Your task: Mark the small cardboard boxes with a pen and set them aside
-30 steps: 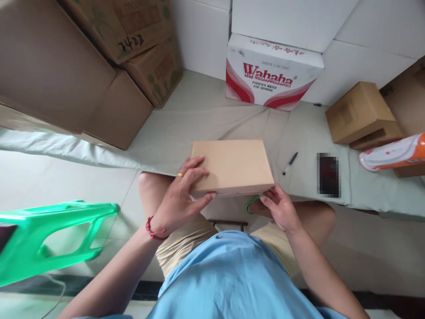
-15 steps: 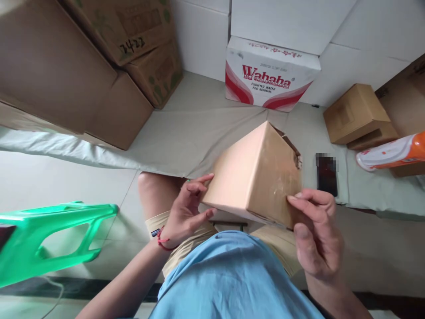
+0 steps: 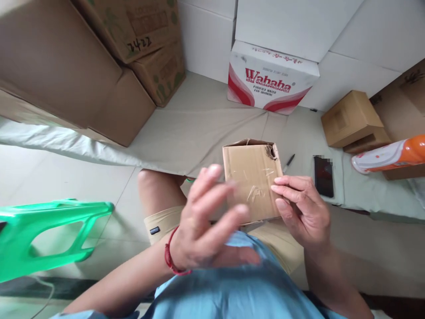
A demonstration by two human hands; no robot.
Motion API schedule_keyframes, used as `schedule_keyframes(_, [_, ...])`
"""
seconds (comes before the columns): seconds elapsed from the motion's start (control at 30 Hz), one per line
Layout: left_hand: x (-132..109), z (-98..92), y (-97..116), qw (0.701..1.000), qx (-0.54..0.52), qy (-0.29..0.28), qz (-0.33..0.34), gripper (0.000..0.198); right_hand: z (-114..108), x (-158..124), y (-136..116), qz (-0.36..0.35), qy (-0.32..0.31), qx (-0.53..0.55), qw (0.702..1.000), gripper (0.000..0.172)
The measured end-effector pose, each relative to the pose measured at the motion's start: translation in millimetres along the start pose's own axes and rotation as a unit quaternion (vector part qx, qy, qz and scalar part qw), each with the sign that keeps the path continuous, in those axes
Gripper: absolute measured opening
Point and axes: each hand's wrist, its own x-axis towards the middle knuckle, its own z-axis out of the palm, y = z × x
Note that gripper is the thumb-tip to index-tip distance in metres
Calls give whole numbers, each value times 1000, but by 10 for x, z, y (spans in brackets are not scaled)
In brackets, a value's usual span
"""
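A small brown cardboard box [image 3: 250, 177] is in front of my body, its taped face turned toward me and a ragged hole at its upper right corner. On its right edge, my right hand [image 3: 300, 208] grips the cardboard between thumb and fingers. My left hand [image 3: 212, 221], slightly blurred, is raised at the box's lower left with its fingers spread and holding nothing. A red string bracelet circles the left wrist. Behind the box's right side, a pen [image 3: 288, 164] lies on the cloth.
A Wahaha carton [image 3: 270, 79] stands against the wall. Large brown cartons [image 3: 119, 106] are at left, a smaller box [image 3: 352, 117] at right. A phone [image 3: 323, 176] and an orange-white bottle [image 3: 388, 155] lie at right. A green stool [image 3: 20, 239] stands at lower left.
The box has turned so its taped face points toward me. My left hand has let go and moved right, in front of its lower left. The pen has come into view.
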Motion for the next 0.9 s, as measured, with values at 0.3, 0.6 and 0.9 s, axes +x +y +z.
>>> schedule_keyframes(0.3, [564,113,399,948,249,-147,132,48,-220,-106,618,117,50,-95,987,23])
schedule_keyframes(0.6, [675,169,477,943,252,-130,176,27,-178,-40,1757,268,-355,-419,792,61])
schedule_keyframes(0.9, [540,282,488,930,312,-139,135,65,-151,253,1909,211,-384,-416,797,28])
